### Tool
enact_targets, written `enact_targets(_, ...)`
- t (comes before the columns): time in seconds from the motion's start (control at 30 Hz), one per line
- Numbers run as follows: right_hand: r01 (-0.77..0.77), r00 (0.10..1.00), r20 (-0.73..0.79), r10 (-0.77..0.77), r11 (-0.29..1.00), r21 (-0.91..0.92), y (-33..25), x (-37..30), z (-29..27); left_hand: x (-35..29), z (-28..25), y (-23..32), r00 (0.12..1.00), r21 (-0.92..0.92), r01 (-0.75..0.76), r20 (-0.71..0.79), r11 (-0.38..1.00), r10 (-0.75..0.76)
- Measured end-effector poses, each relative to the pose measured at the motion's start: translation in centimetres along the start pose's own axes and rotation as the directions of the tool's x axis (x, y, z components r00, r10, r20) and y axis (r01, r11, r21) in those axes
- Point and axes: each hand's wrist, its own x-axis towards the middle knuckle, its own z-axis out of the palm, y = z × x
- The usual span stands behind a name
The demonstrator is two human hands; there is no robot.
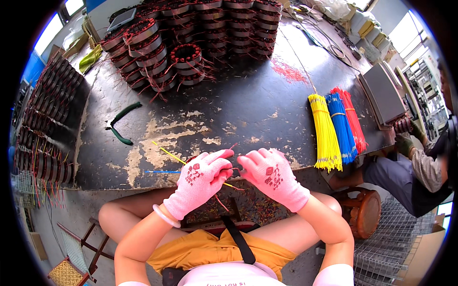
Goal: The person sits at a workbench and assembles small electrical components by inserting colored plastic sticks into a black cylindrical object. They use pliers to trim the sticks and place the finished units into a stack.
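My left hand [202, 172], in a pink glove with a dark print, is closed at the table's near edge. Beneath it is a wound stator, mostly hidden, with only a dark red bit of winding [191, 159] and thin red leads [222, 202] showing. A yellow wire [169, 153] and a blue wire [161, 172] stick out to the left from under this hand. My right hand [271, 174], gloved alike, is close beside it, thumb and fingers pinched on the end of a thin red lead between the hands.
Green-handled cutters [123, 124] lie left on the worn black table [238, 112]. Yellow [325, 131], blue [341, 126] and red [352, 117] wire bundles lie right. Stator stacks stand at the back [224, 28] and left [47, 109]. A co-worker's gloved hand [404, 144] and wooden stool [365, 212] are right.
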Motion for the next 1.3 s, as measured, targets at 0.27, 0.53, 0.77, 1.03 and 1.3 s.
enact_targets(0.27, -0.668, 0.713, 0.653, 0.257, -0.037, 0.743, -0.6, 0.9, 0.4, 0.1, 0.1, -0.1, 1.000, 0.007, -0.019, -0.001, 1.000, 0.019)
enact_targets(0.53, -0.564, 0.790, 0.379, 0.481, 0.329, 0.757, 0.5, -1.3, -1.0, -0.3, 0.2, 0.1, 0.999, -0.005, 0.031, 0.023, 1.000, -0.031)
enact_targets(0.77, -0.526, 0.842, 0.440, 0.312, 0.294, 0.798, 0.0, 0.8, 1.9, -0.2, -3.0, 1.4, 0.999, 0.102, -0.006, 0.041, 0.995, 0.002)
enact_targets(1.03, -0.478, 0.878, 0.353, 0.323, 0.539, 0.694, 0.4, 0.8, 1.9, 0.4, -0.4, 0.3, 1.000, 0.233, -0.018, 0.014, 0.972, 0.016)
enact_targets(1.3, -0.441, 0.610, -0.074, 0.789, 0.416, 0.795, 8.2, -8.0, -3.6, -0.7, -0.5, 0.1, 0.996, 0.185, 0.088, -0.004, 0.979, -0.089)
